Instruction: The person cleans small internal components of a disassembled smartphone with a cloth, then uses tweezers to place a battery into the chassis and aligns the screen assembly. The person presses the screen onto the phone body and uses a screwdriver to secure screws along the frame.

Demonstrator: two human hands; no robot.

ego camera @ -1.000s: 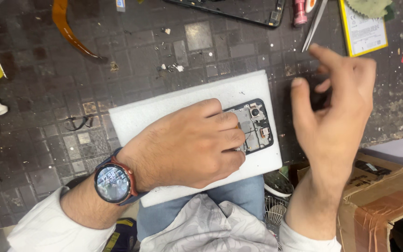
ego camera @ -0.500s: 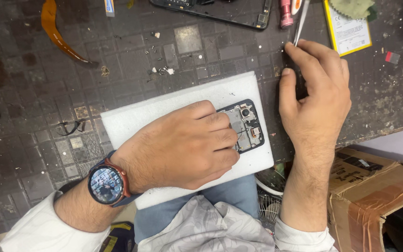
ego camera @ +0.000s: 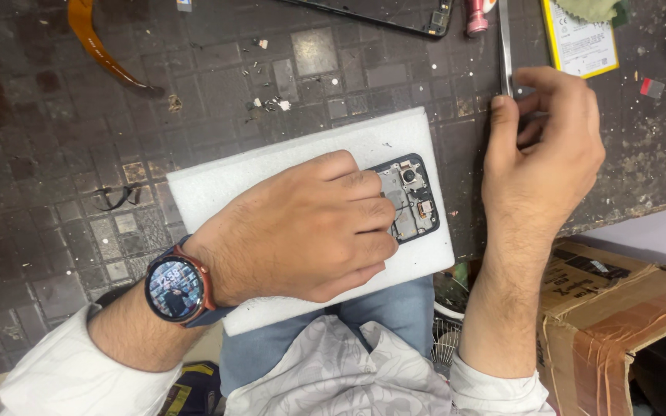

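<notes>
Left hand (ego camera: 302, 227): lies flat, palm down, fingers pressed together and curled slightly, covering most of an opened phone (ego camera: 410, 196). Only the phone's upper end shows past the fingertips: dark frame, camera module, small metal shields. The hand pins the phone onto a white foam pad (ego camera: 287, 158); the pad extends behind the knuckles and under the wrist, its near edge overhanging the bench toward the lap. A round watch with a reddish case (ego camera: 175, 289) sits on this wrist, above a white sleeve.

Right hand (ego camera: 541, 162): raised at the bench edge, just right of the foam pad and apart from it. Thumb upright, fingers bent inward toward it. The thumb tip and forefinger close at the lower end of a thin metal tool (ego camera: 505, 46), probably tweezers, which runs straight away from the hand toward the far side of the bench. Whether the tool is truly gripped or only touched: cannot tell, the fingers hide the contact.

Around the hands: dark, worn cutting mat (ego camera: 79, 154) beneath everything. Beyond the left hand's fingertips, a scatter of tiny screws and debris (ego camera: 267, 102). Far from the right hand, a black phone panel (ego camera: 395, 14), a pink cylindrical item (ego camera: 477, 15) and a yellow-edged flat battery (ego camera: 580, 42). Below the right forearm, a taped cardboard box (ego camera: 626, 308).
</notes>
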